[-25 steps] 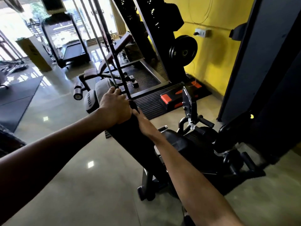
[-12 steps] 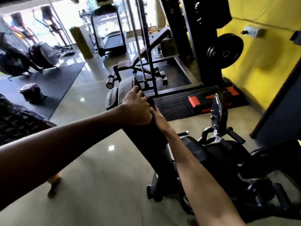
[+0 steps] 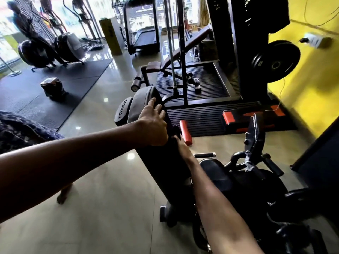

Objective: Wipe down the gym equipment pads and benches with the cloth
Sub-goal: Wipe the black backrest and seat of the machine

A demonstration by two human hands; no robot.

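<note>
- The pad (image 3: 161,162), the tall black back rest I am working on, stands in the middle of the view, leaning away from me.
- My left hand (image 3: 152,125) rests on the pad's upper end with fingers spread and nearly straight, reaching onto the grey headrest (image 3: 141,101) above it. It lies flat and grips nothing.
- My right hand (image 3: 180,145) is at the pad's right edge, just below the left. Its fingers are hidden behind the edge, so I cannot tell how far they are curled or what they hold.
- A dark wad (image 3: 175,130) shows just above the right hand against the pad. It may be the cloth, but I cannot say for sure.
- My judgement: this is the wiping of this pad, at its upper end, with the left hand steadying it. The long face below the hands looks yet to be covered.
- The next move calls for drawing the right hand down the pad's face with even pressure while the left braces the top, then moving to the seat (image 3: 212,171) at the pad's lower right.
- A red roller (image 3: 185,132) lies just right of the pad.
- An incline bench (image 3: 190,44) stands well beyond the pad, with a weight plate (image 3: 275,61) far to the pad's right by the yellow wall (image 3: 311,79).
</note>
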